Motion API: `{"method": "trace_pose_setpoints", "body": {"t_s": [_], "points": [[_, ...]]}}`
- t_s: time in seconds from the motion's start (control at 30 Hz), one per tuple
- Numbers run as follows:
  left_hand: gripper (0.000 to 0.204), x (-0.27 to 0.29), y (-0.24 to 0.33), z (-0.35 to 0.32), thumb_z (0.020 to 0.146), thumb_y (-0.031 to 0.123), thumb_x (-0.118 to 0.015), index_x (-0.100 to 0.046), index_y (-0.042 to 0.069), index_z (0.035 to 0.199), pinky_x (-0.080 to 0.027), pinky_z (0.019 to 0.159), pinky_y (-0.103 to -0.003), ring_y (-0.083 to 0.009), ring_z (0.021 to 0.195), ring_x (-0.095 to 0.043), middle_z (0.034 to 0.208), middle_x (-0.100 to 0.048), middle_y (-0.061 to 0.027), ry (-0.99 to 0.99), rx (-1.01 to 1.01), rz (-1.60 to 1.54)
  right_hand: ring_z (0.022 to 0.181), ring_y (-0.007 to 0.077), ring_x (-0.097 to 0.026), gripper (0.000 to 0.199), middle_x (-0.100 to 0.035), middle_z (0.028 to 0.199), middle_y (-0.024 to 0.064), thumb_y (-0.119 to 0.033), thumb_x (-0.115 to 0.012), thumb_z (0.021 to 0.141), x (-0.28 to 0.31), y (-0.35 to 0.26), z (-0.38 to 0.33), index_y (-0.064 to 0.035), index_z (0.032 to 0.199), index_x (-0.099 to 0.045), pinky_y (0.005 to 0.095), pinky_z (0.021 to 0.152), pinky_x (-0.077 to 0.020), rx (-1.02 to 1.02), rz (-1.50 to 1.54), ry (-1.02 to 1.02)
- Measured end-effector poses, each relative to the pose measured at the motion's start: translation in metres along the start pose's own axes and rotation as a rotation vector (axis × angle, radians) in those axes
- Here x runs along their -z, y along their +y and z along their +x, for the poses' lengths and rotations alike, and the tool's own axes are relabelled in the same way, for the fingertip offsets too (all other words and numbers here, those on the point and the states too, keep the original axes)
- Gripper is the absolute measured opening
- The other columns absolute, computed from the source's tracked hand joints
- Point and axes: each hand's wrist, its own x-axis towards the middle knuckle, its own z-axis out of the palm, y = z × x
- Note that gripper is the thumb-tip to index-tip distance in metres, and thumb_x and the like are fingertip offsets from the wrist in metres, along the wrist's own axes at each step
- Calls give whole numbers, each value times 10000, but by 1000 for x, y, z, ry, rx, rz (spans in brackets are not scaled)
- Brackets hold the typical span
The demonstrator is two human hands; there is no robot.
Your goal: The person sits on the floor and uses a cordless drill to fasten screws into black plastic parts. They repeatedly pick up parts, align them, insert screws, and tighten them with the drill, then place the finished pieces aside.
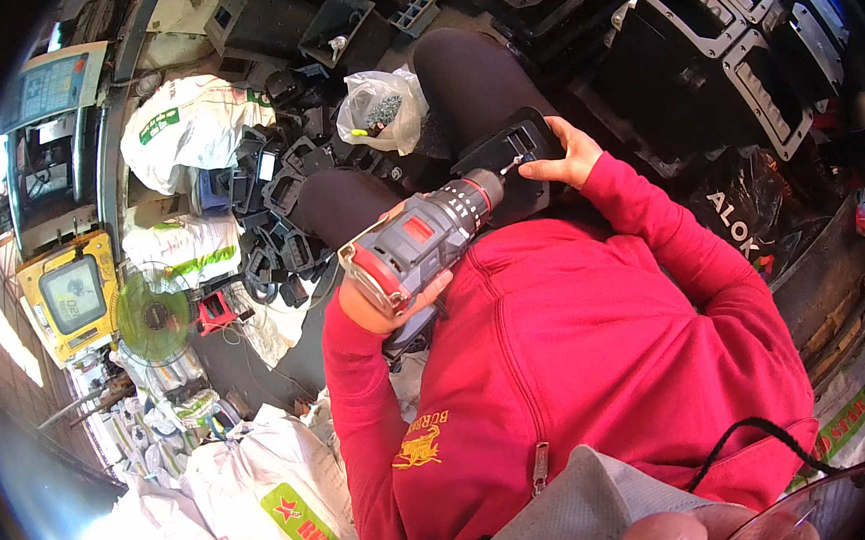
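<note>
My left hand [367,310] is wrapped round the handle of a grey and red cordless drill [425,232], held level across my lap. The drill's tip points right, toward a black plastic part [490,154] with a rectangular opening, resting by my thigh. At the right end of that part, my right hand [573,157] grips it, with thumb and fingers near the drill's bit. Something small and shiny, perhaps a screw, shows at the bit's tip by my thumb; it is too small to make out surely.
A clear plastic bag of small metal pieces [381,108] stands beyond my knees. Many black frame parts [282,195] lie heaped at the left. Large black boxes with grey frames [709,60] stand at the right. A green fan [155,314] and white sacks [267,482] are at the left.
</note>
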Motion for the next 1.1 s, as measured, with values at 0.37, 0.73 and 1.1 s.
{"method": "trace_pose_setpoints", "body": {"t_s": [0.37, 0.73, 1.1], "points": [[525, -2, -7, 26, 699, 161, -814, -578, -11, 1135, -492, 856, -362, -251, 919, -647, 1042, -654, -120, 9, -39, 66, 1011, 230, -629, 814, -650, 1087, 153, -384, -840, 621, -8, -22, -4, 15, 1245, -503, 321, 899, -473, -47, -121, 17], [437, 9, -17, 35, 702, 212, -721, -604, 71, 1098, -506, 837, -318, -257, 932, -637, 1030, -647, -58, -284, -126, 371, 913, 324, -658, 790, -656, 965, 225, -428, -814, 616, -10, -37, -5, 33, 1185, -520, 376, 812, -509, -51, -334, 22], [410, 1, -1, 43, 839, 212, -598, -498, 89, 1218, -481, 923, -362, -246, 1072, -572, 1155, -575, -77, -210, 84, 110, 853, 359, -662, 731, -658, 896, 232, -410, -804, 616, -10, -40, -2, 35, 1129, -533, 393, 755, -520, -56, -330, 5]]}}
